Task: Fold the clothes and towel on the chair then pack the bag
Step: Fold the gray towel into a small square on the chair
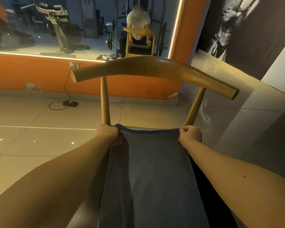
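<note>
A grey-blue towel (151,175) lies stretched lengthwise over the seat of a wooden chair (148,69), running from the backrest posts down to the bottom edge of the view. My left hand (111,134) pinches its far left corner beside the left post. My right hand (190,134) pinches the far right corner beside the right post. The far edge sags slightly between both hands. The seat under the towel is hidden. No bag or other clothes are visible.
The chair's curved backrest spans the middle of the view. Behind it stand an orange wall and a large mirror (82,25) reflecting gym machines and a seated person. A black cable and adapter (70,103) lie on the tiled floor at left.
</note>
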`<action>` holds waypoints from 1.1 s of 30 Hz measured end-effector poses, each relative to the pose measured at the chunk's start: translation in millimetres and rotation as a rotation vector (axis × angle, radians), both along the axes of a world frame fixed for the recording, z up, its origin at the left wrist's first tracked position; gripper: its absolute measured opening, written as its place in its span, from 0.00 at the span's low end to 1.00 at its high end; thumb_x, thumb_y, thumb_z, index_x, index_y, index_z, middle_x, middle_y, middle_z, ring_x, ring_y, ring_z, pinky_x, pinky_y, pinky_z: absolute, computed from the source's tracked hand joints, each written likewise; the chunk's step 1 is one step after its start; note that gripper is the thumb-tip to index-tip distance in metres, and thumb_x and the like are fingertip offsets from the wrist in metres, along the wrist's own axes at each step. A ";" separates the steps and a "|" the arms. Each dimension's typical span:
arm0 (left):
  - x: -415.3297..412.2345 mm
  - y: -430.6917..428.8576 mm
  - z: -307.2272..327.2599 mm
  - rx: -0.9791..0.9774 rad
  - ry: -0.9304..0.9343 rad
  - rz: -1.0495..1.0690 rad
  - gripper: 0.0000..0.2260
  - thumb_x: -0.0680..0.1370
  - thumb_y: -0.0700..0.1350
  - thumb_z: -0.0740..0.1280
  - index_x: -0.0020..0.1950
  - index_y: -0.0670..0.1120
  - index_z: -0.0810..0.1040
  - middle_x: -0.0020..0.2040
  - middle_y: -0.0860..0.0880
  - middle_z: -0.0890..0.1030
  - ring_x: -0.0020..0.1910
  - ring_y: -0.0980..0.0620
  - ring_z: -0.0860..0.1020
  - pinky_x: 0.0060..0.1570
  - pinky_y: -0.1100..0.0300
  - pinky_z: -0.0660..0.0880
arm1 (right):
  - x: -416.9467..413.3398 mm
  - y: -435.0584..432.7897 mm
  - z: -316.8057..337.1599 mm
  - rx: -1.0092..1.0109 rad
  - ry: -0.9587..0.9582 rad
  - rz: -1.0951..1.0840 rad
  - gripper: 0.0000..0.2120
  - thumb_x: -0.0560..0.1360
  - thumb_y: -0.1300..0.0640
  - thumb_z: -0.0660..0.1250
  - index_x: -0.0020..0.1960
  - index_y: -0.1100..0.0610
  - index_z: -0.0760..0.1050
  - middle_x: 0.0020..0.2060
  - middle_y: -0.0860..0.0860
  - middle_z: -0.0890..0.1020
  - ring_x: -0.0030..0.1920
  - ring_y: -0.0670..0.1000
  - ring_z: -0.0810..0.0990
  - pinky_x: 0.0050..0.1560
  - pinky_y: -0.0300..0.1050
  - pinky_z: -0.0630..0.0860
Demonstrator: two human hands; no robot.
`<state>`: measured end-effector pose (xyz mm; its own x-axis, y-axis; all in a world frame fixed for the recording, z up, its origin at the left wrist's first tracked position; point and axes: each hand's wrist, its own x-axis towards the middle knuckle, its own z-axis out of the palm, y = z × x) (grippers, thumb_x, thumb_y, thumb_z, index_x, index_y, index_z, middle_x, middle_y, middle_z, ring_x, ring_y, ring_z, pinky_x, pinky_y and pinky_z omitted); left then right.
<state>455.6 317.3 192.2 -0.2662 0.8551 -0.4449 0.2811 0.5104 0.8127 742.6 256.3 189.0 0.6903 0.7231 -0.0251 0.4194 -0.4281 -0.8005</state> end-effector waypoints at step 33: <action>-67.6 -347.6 -29.8 0.317 0.507 -0.367 0.10 0.79 0.53 0.71 0.54 0.53 0.73 0.47 0.55 0.78 0.45 0.56 0.78 0.52 0.53 0.80 | -56.1 -345.2 -32.3 0.216 0.048 0.242 0.10 0.80 0.63 0.66 0.59 0.52 0.78 0.49 0.45 0.82 0.52 0.44 0.81 0.52 0.41 0.79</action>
